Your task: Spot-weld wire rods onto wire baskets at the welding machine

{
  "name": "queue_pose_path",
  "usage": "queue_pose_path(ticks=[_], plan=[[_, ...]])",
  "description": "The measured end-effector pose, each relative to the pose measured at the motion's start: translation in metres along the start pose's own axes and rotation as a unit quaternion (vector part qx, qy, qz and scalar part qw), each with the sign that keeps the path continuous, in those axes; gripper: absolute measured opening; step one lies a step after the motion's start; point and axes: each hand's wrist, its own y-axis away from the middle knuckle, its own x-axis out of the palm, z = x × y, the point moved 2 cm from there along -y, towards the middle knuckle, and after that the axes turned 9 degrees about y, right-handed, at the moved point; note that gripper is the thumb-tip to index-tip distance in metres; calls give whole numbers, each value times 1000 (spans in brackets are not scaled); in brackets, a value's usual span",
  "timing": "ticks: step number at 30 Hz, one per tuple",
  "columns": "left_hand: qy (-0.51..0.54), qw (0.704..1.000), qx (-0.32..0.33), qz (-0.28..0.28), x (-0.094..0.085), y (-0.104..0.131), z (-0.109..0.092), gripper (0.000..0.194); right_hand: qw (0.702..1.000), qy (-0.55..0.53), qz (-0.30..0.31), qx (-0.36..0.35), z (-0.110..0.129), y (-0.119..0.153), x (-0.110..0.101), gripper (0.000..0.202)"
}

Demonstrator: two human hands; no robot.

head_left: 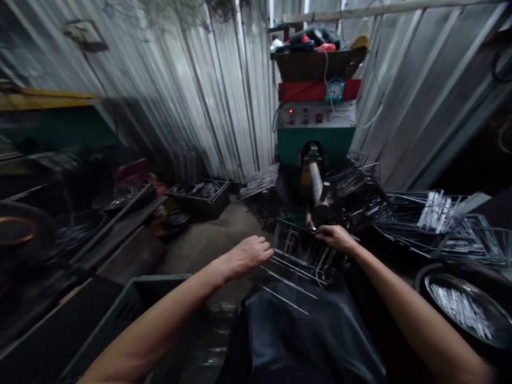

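- Wire rack (294, 245): an open metal frame in front of the person, between the two hands, above the dark apron (304, 330) and just below the machine's arm.
- Left hand (250, 253): fingers curled closed, gripping the left edge of the wire rack.
- Right hand (335, 236): thumb and fingers drawn together at the rack's upper right edge, beside the tip of the machine's arm; whether a small part lies in the pinch cannot be told.
- Machine (314, 140): green body against the corrugated wall (236, 101); control panel (322, 113) with one lamp glowing orange-red; a small teal clock (335, 90) above the panel. Its arm (316, 184) points towards the person.
- Stacked wire frames: one group (262, 186) left of the arm, another (356, 197) right of it.
- Far right: loose wirework (444, 224) in a pile; below it, a round basin (434, 277) containing shiny metal pieces (462, 309).
- Left side: a small crate (216, 205) of metal parts; nearer, a large green-grey crate (132, 298), partly behind the left forearm.
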Motion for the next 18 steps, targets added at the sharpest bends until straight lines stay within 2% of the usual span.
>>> queue_pose_path(ticks=[2,4,7,9,10,11,13,14,16,18], plan=[[-7,999,-45,-12,-15,43,-3,13,994,-81,-67,27,21,12,0,27],[-20,994,-111,-1,-31,87,-11,14,974,-180,-118,73,39,21,-2,30],[-42,970,-236,46,-50,146,-23,19,926,-309,-138,167,61,25,6,35],[-36,945,-318,67,-48,178,-29,24,901,-354,-139,210,72,25,18,38],[-29,933,-350,74,-42,191,-32,26,897,-359,-141,215,77,25,25,39],[-18,924,-375,79,-30,202,-35,27,901,-353,-139,210,83,26,32,39],[21,907,-412,90,5,220,-40,26,924,-315,-122,181,92,29,44,38],[57,894,-434,93,27,226,-42,26,937,-288,-109,167,95,31,49,37],[158,849,-496,86,77,234,-44,25,957,-233,-81,155,97,34,54,34],[200,826,-518,97,127,235,-45,22,965,-194,-66,164,94,35,56,31]])
